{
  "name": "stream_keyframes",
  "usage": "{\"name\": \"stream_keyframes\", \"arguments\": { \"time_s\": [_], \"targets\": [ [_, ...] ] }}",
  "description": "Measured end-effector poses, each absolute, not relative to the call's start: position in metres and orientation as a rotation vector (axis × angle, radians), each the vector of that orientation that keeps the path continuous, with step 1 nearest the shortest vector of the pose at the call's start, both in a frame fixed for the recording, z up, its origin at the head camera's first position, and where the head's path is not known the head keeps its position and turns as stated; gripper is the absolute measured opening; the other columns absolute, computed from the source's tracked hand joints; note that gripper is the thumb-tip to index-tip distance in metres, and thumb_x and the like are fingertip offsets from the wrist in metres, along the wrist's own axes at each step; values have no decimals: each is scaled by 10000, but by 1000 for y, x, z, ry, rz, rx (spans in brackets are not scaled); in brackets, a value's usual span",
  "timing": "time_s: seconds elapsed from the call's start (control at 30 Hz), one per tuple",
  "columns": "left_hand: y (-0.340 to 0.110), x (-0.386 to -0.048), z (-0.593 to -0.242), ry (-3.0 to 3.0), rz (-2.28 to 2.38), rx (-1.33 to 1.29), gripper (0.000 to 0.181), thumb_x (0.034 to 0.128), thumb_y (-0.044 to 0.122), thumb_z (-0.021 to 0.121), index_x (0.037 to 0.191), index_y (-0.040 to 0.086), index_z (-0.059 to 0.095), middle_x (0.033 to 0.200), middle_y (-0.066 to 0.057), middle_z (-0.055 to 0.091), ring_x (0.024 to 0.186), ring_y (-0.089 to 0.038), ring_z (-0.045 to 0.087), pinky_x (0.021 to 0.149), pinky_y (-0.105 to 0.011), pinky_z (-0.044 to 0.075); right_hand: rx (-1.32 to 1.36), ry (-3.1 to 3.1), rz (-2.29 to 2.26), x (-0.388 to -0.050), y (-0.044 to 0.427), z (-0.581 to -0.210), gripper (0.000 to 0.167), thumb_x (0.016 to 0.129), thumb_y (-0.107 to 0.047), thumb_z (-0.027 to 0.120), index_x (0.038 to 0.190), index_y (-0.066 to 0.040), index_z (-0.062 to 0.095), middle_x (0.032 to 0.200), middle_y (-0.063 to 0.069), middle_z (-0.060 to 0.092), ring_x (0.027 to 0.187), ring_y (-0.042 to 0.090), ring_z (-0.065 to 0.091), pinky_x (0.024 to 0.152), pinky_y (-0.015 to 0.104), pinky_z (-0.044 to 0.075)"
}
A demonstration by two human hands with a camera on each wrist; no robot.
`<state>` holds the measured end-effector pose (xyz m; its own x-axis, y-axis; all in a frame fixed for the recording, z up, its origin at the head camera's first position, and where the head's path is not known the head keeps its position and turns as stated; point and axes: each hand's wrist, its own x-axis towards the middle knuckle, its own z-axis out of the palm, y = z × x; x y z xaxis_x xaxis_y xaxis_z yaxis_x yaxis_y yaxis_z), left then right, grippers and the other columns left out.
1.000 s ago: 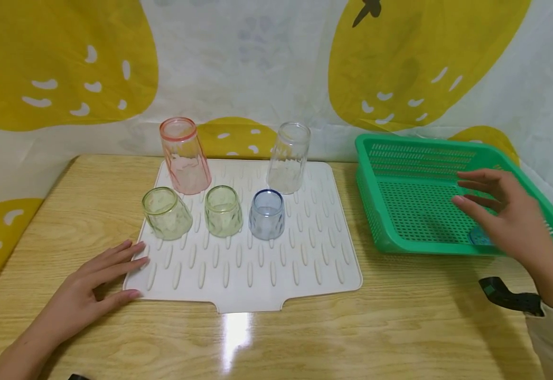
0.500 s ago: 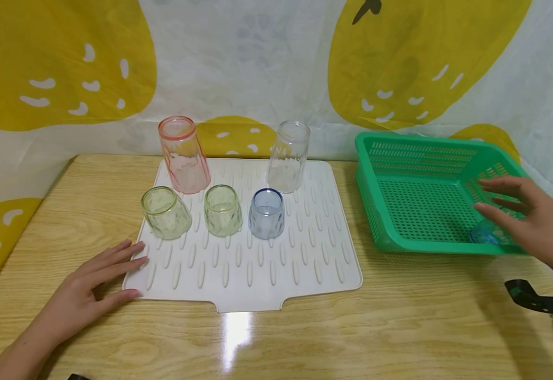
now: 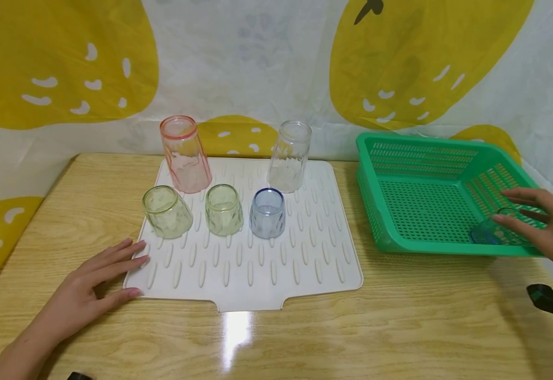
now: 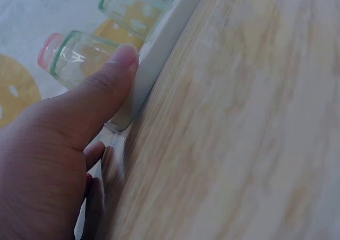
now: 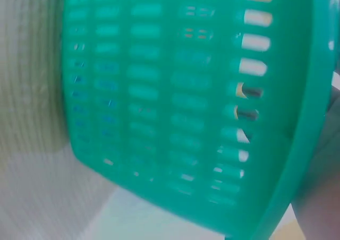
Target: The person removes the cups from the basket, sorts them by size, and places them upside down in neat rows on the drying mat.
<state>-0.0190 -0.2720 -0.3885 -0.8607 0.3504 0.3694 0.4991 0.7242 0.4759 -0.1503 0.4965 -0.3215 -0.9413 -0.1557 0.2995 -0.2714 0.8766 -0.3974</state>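
Note:
My left hand (image 3: 88, 279) rests at the left edge of a white ribbed drying mat (image 3: 257, 274), fingertips on it; in the left wrist view the thumb (image 4: 101, 88) touches the mat's side. Beyond the fingers stand two short green glasses (image 3: 168, 212) and a short blue glass (image 3: 267, 214). Behind them are a tall pink glass (image 3: 186, 158) and a tall clear glass (image 3: 289, 158). My right hand (image 3: 549, 221) is over the right end of a green basket (image 3: 409, 246), fingers apart, beside a blue-tinted glass (image 3: 485, 233) inside. Whether it touches that glass cannot be told.
The basket wall (image 5: 159, 91) fills most of the blurred right wrist view. A wooden table (image 3: 400, 327) lies under mat and basket. Behind hangs a white cloth (image 3: 238, 63) with yellow fruit shapes.
My right hand has moved right and slightly down over the basket, uncovering more of the glass inside. The left hand and the glasses on the mat stay where they were.

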Motion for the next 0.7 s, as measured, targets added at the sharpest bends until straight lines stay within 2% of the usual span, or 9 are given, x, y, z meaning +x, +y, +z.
{"name": "stream_keyframes", "arguments": {
  "time_s": [0.07,0.1,0.2,0.27,0.3,0.5,0.7],
  "targets": [
    [-272,-18,-388,-2688,-841,-662,654,654,152,874,1266,190,647,1400,-29,511,1368,-160,326,1072,-138,168,321,-2802,616,-154,508,-329,640,938,-78,615,1497,-170,318,1552,34,246,1313,-111,210,1068,213,108],
    [-272,-18,-388,-2693,-838,-658,653,658,154,873,1268,192,645,1402,-27,509,1369,-157,324,1071,-135,166,326,-2809,614,-155,510,-330,643,938,-75,614,1498,-173,315,1555,36,239,1321,-102,205,1071,218,104],
    [-272,-18,-388,-2702,-841,-655,649,663,150,870,1270,190,644,1404,-28,507,1371,-151,320,1069,-133,164,338,-2849,652,-152,503,-323,623,944,-54,597,1493,-80,303,1520,230,240,1421,283,195,1132,474,113],
    [-272,-18,-388,-2706,-841,-650,649,666,149,869,1273,194,642,1406,-26,505,1372,-150,318,1068,-130,162,330,-2891,667,-148,492,-315,601,955,-59,581,1477,-3,291,1465,336,240,1320,530,201,1061,642,119],
    [-272,-18,-388,-2708,-842,-649,649,668,148,868,1274,196,641,1407,-25,504,1372,-150,317,1068,-129,161,329,-2911,675,-146,487,-311,593,960,-63,574,1468,31,283,1437,372,241,1249,605,207,1002,701,124],
    [-273,-19,-388,-2716,-843,-643,652,675,149,866,1282,207,634,1415,-17,495,1376,-151,310,1066,-126,156,292,-3007,622,-141,475,-300,615,971,-122,574,1461,69,254,1441,385,200,1228,638,195,966,717,146],
    [-272,-19,-387,-2716,-842,-641,649,676,148,866,1280,203,636,1410,-21,500,1375,-145,309,1064,-122,155,304,-3036,532,-145,481,-299,620,961,-113,589,1455,72,263,1415,402,217,1208,658,194,924,741,138]
  ]
}}
